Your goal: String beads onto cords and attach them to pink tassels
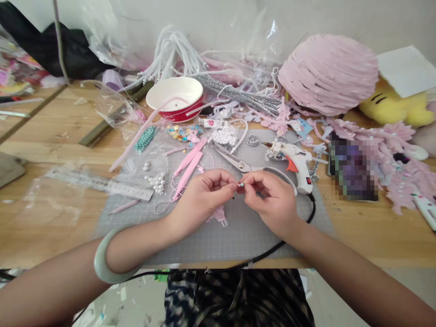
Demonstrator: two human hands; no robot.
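Bead (241, 185) between left and right fingers (252, 178)

Two hands (207, 193) (270, 196), one bowl (179, 111)

Behind the wooden table (361, 229) stands a plain pale wall (316, 18), softly lit, and below the table's near edge lies a light floor (327, 306) littered with scraps (304, 284).

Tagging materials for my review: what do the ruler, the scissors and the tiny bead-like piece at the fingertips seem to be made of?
Ruler: probably satin metal, by its dull grey sheen.
Scissor blades: likely steel, by their grey gleam; the smooth, pale handle looks like plastic.
Bead-like piece: shiny and bluish-green; plastic or glass, too small to tell.
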